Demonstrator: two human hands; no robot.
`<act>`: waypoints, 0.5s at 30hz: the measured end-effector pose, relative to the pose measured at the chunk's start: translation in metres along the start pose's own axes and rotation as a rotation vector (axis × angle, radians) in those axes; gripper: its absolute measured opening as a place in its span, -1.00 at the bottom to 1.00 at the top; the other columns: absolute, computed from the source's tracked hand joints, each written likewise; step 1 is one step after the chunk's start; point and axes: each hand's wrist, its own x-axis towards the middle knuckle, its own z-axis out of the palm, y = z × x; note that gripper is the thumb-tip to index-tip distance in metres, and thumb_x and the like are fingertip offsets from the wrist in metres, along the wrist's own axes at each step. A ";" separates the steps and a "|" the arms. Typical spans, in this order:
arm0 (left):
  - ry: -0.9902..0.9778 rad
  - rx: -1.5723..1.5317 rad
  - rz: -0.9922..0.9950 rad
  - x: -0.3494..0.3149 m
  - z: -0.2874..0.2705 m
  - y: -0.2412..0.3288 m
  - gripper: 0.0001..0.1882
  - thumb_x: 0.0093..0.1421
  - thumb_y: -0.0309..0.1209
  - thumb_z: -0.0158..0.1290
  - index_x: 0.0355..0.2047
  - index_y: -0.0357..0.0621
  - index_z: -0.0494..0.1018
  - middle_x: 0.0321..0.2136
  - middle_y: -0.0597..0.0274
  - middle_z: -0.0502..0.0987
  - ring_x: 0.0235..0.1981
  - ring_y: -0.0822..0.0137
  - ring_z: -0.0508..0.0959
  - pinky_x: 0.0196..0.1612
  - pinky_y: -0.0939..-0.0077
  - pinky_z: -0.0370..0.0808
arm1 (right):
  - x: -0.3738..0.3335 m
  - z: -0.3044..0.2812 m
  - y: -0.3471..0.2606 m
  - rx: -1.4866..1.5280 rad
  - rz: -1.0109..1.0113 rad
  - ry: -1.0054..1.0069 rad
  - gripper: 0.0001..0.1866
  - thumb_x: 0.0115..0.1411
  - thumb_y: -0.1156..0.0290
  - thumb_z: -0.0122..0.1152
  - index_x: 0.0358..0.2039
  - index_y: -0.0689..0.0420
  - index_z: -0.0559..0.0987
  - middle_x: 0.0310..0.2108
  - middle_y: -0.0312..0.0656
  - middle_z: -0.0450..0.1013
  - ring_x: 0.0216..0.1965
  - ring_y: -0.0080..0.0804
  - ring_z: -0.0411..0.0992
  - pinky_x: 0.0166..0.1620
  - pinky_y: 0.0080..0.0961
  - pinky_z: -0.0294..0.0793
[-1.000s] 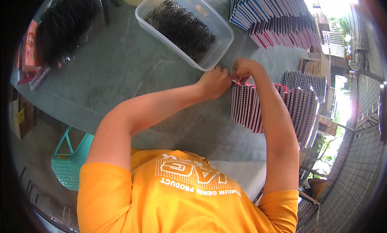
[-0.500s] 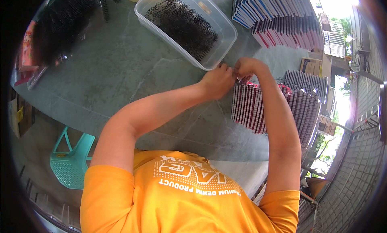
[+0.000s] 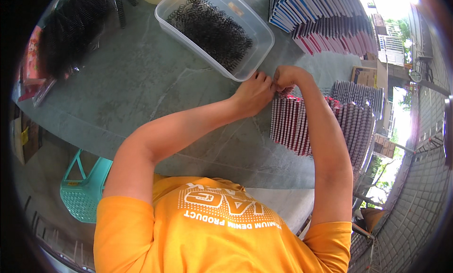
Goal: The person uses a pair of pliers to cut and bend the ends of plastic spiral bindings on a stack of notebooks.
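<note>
My left hand (image 3: 255, 94) and my right hand (image 3: 289, 76) meet just beyond the near corner of the plastic tub, fingers curled in and pinched close together. A small reddish bit shows beneath the right fingers, but what either hand grips is too small and covered to make out. Directly below them stands a row of spiral-bound notebooks (image 3: 289, 126) with red and white edges, which my right forearm partly crosses. The clear tub (image 3: 261, 60) beside my left knuckles holds a heap of black spiral binding coils (image 3: 212, 32).
More notebooks (image 3: 325, 34), with blue and pink edges, lean in rows at the far right. Grey-edged ones (image 3: 358, 100) sit behind my right forearm. Bundled black coils (image 3: 78, 30) lie at the far left of the grey table (image 3: 132, 84). A turquoise plastic stool (image 3: 82, 197) stands below its edge.
Both hands stay together at nearly the same spot, with slight shifts of the fingers. The whole view has moved a little; no object is visibly displaced.
</note>
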 end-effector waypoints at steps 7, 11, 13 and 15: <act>-0.210 -0.160 -0.060 0.000 0.006 0.001 -0.82 -0.08 -0.39 0.00 -0.42 -0.17 0.43 -0.44 0.20 0.41 -0.38 0.22 0.45 -0.40 0.37 0.35 | 0.003 0.002 -0.002 0.031 -0.005 -0.032 -0.83 -0.18 0.58 0.15 -0.49 0.33 0.56 -0.54 -0.11 0.50 -0.52 -0.37 0.47 -0.43 -0.47 0.49; -0.132 -0.156 -0.069 -0.005 0.004 -0.001 -0.79 -0.12 -0.42 0.03 -0.42 -0.20 0.43 -0.42 0.17 0.42 -0.39 0.22 0.45 -0.41 0.37 0.37 | 0.002 0.001 0.001 -0.013 -0.018 -0.019 -0.84 -0.22 0.48 0.23 -0.58 0.31 0.56 -0.59 -0.11 0.48 -0.57 -0.35 0.44 -0.47 -0.41 0.42; -0.085 -0.141 -0.076 -0.011 -0.002 -0.001 -0.77 -0.14 -0.43 0.04 -0.41 -0.21 0.42 -0.41 0.17 0.41 -0.37 0.22 0.44 -0.39 0.38 0.37 | 0.002 0.001 -0.001 -0.054 -0.011 -0.016 -0.83 -0.23 0.48 0.24 -0.59 0.31 0.56 -0.59 -0.11 0.48 -0.56 -0.36 0.44 -0.46 -0.41 0.42; -0.067 -0.137 -0.084 -0.013 -0.006 0.000 -0.75 -0.17 -0.44 0.06 -0.40 -0.22 0.43 -0.40 0.17 0.41 -0.35 0.22 0.43 -0.36 0.38 0.37 | 0.000 -0.001 -0.003 -0.091 0.001 -0.017 -0.83 -0.24 0.47 0.25 -0.59 0.31 0.55 -0.59 -0.11 0.48 -0.56 -0.36 0.44 -0.45 -0.40 0.42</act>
